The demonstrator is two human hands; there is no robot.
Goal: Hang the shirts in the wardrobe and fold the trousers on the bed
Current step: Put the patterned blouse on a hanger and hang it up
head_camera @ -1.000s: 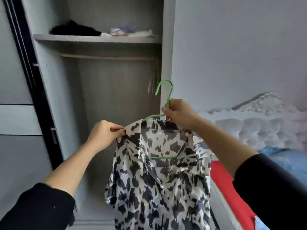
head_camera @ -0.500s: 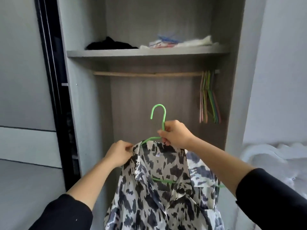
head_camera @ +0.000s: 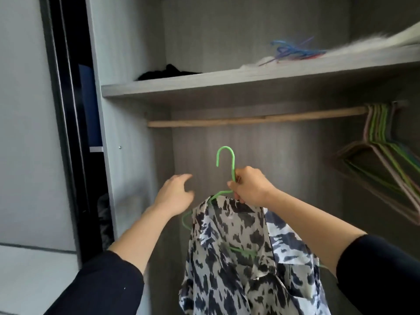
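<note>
I have the right hand (head_camera: 250, 189) wrapped around the neck of the green hanger (head_camera: 225, 153), thumb and fingers pinching the wire just under the hook, and the patterned shirt (head_camera: 238, 258) hangs from it in front of the open wardrobe (head_camera: 127, 110), below the wooden rail (head_camera: 250, 120) and well short of it. The left hand (head_camera: 176, 196) is loose and spread, holding nothing, just beside the shirt's near shoulder. As I judge it, the step in hand is lifting the hook up and over the rail, and that is where things could slip. On the left, a bare loop of green wire pokes out past the cloth, so the shirt looks to sit unevenly. A jerk on the way up, or a tilt of the hanger, could slide that shoulder off and drop the shirt to the wardrobe floor. All the weight is on one hand gripping thin wire, so the hanger may twist in my fingers and turn the hook's opening away from the rail. The shelf (head_camera: 227, 85) sits close above the rail, leaving a tight gap for the hook. If I come in too high, the tip could knock the shelf's underside and miss. The spare hangers (head_camera: 381, 142) bunched at the right end of the rail are well apart from my line, but drifting that way could tangle the wires. I would steady the loose shoulder with the free hand as I go up.
</note>
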